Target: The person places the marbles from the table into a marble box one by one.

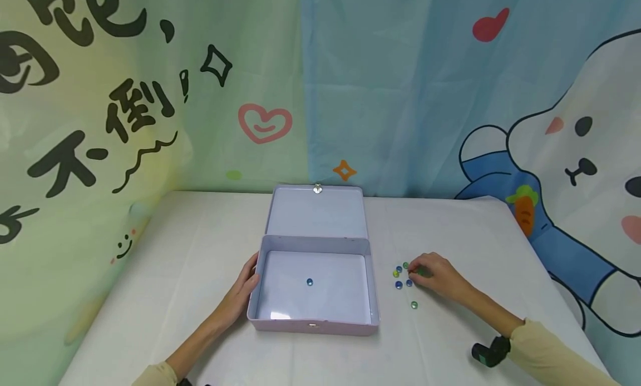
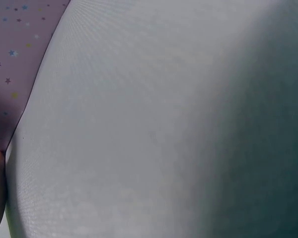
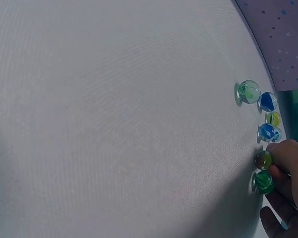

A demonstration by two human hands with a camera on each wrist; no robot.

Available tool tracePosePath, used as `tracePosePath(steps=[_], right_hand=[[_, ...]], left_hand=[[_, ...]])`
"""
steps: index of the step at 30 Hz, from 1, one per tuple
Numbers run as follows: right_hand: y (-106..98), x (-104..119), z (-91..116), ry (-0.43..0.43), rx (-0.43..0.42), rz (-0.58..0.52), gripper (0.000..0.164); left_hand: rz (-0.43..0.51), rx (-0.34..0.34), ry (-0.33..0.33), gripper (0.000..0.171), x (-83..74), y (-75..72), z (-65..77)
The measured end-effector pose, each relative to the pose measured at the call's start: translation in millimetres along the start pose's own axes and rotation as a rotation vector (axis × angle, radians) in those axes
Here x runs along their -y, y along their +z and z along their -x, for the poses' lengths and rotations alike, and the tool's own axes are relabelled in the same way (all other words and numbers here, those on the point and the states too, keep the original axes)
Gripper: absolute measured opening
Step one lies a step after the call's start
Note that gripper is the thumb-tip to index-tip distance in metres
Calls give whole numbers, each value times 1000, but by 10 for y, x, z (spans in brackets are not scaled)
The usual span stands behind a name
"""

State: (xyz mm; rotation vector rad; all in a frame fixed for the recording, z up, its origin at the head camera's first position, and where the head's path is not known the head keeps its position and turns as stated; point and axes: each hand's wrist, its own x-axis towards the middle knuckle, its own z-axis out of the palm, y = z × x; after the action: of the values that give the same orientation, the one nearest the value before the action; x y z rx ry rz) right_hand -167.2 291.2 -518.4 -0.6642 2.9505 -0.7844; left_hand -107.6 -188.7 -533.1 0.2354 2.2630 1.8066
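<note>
A shallow lilac box (image 1: 312,326) lies with its lid (image 1: 316,211) folded back, and one blue marble (image 1: 309,282) sits on its floor. My left hand (image 1: 235,300) rests against the box's left outer wall, thumb and fingers near the rim. To the right of the box, my right hand (image 1: 438,276) reaches down to the table, thumb and forefinger pinching a brownish-yellow marble (image 3: 263,159). Beside those fingers is a green marble (image 3: 263,182). Several loose marbles lie around the fingertips, among them a yellow-green marble (image 1: 395,273), a blue marble (image 1: 398,285) and a pale green marble (image 1: 414,305).
A white cloth covers the table (image 1: 210,230). Behind it hangs a printed curtain (image 1: 370,85) with a cartoon rabbit at the right. A dark wrist camera (image 1: 492,351) sits by the right sleeve. The box's outside (image 3: 283,39) carries small stars.
</note>
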Motion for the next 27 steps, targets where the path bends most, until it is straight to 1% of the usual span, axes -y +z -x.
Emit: tracePosePath(steps=[4, 6, 9, 15, 18, 21, 27], right_hand=[[-6, 14, 10, -1, -3, 17, 14], [-24, 31, 13, -3, -15, 9, 14], [-73, 68, 9, 12, -38, -10, 14], [-182, 146, -48, 0, -106, -50, 13], [-227, 202, -70, 20, -120, -88, 12], [-270, 280, -87, 53, -116, -132, 13], [-360, 488, -128, 80, -84, -221, 15]], left_hand=[[-10, -3, -4, 53, 1, 5, 8], [-15, -7, -9, 53, 1, 6, 12], [-14, -10, -15, 53, 0, 4, 11], [-8, -8, -14, 54, -6, -4, -2], [-3, -5, -7, 53, -3, -7, -6], [-5, -3, -3, 53, 3, -9, -5], [-12, -10, -22, 54, 5, -13, 2]])
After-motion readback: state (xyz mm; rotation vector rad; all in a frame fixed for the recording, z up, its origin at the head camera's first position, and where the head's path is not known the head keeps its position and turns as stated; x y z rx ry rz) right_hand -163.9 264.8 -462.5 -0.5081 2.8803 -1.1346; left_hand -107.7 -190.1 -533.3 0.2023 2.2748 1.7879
